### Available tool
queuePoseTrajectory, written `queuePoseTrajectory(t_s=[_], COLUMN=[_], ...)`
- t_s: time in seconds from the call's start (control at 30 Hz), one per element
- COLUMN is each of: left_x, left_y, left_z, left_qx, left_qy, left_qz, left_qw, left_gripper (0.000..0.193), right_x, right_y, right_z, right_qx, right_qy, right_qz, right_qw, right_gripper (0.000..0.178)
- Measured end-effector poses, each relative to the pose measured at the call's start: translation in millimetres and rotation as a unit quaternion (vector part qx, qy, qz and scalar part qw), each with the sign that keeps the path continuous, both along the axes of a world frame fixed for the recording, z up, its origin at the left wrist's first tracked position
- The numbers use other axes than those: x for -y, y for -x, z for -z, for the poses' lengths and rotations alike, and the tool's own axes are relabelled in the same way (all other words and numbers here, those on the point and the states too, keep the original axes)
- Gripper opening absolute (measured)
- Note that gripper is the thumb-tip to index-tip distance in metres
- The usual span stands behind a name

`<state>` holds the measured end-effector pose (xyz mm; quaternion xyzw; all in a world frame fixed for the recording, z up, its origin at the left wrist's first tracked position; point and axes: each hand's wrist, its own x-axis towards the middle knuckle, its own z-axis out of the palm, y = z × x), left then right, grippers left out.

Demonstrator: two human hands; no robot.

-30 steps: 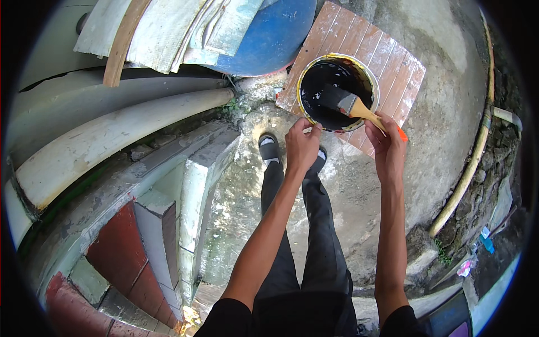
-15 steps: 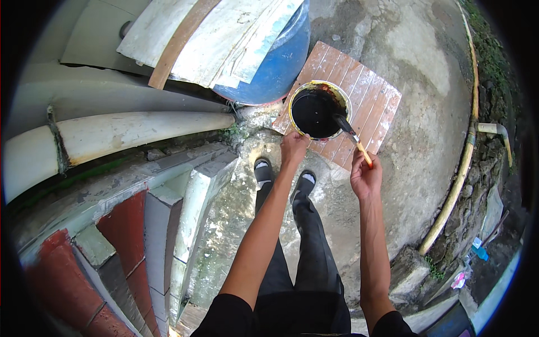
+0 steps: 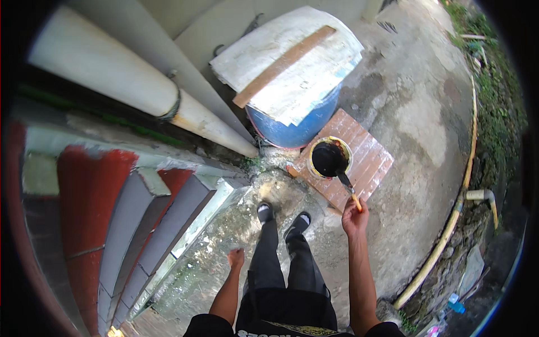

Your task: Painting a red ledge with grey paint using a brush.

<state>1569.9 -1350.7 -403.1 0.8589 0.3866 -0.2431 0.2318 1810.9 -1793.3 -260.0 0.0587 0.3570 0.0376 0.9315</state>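
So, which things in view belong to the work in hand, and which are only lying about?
Work in hand:
brush, in the right hand
bucket with dark liquid
brown board under the bucket

Apparently only lying about:
wooden strip on white sheeting
blue barrel beneath
long yellowish pole, right side

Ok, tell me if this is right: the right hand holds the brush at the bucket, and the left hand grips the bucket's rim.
Wrong about the left hand: the head view shows it away from the bucket, beside the left leg. The right hand does hold the brush at the bucket.
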Motion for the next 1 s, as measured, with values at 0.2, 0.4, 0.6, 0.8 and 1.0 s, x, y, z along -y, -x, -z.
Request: queuePoseTrajectory(t_s=[0.2, 0.4, 0.6, 0.8, 1.0], left_x=[-40, 23, 54, 84, 55], left_y=[246, 365, 490, 616, 670], left_z=[-6, -23, -34, -38, -42], left_qx=[-0.058, -0.037, 0.091, 0.173, 0.198], left_qy=[0.076, -0.111, 0.13, 0.135, 0.208], left_qz=[-0.102, 0.055, -0.405, -0.745, -0.773], left_qw=[0.99, 0.992, 0.9, 0.63, 0.567], left_gripper=[0.026, 0.02, 0.03, 0.029, 0.033], right_x=[-29, -86, -218, -386, -523], right_y=[54, 120, 190, 303, 420], right_z=[-9, -3, -41, -66, -81], right_qx=[0.012, 0.053, 0.11, 0.157, 0.177], right_qy=[0.04, 0.121, 0.081, 0.063, 0.06], right_qz=[-0.129, -0.24, -0.418, -0.561, -0.686], right_qw=[0.991, 0.962, 0.898, 0.81, 0.703], right_gripper=[0.033, 0.036, 0.04, 0.025, 0.019])
